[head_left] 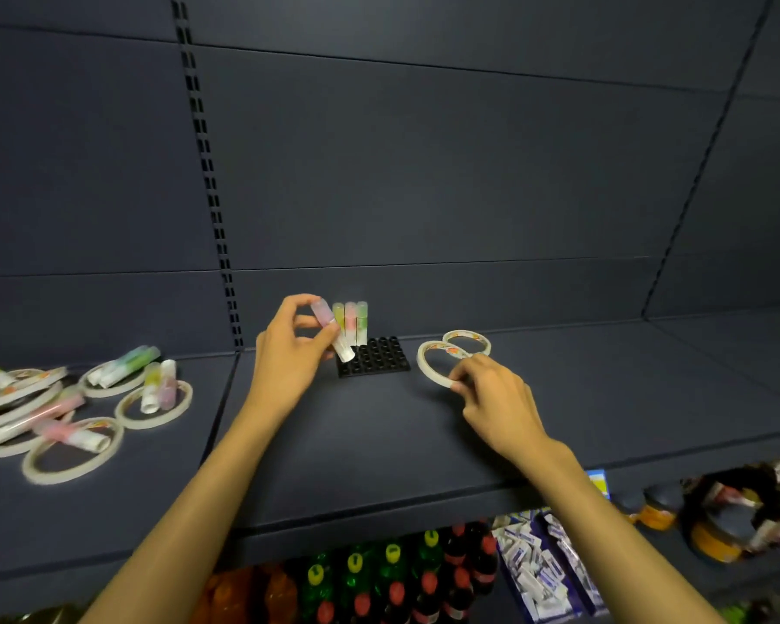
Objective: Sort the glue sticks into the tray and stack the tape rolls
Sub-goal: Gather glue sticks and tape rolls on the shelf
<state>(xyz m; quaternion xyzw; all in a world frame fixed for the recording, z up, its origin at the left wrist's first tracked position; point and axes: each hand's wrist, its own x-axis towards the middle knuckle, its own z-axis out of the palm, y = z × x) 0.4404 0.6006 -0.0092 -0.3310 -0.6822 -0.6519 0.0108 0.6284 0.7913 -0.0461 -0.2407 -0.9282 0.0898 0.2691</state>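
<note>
A black tray (379, 358) with round holes sits on the dark shelf. Three glue sticks (351, 322) stand upright along its back left edge. My left hand (289, 353) pinches a pink glue stick (332, 328), tilted, with its white end just over the tray's front left corner. My right hand (491, 394) pinches the near edge of a white tape roll (431, 364), which is lifted at an angle. A second tape roll (467, 340) lies flat just behind it.
At the left of the shelf lies a heap of several tape rolls (71, 452) mixed with several loose glue sticks (122, 367). A slotted upright (208, 173) runs up the back panel. Bottles (392, 578) and packets (541, 565) fill the shelf below.
</note>
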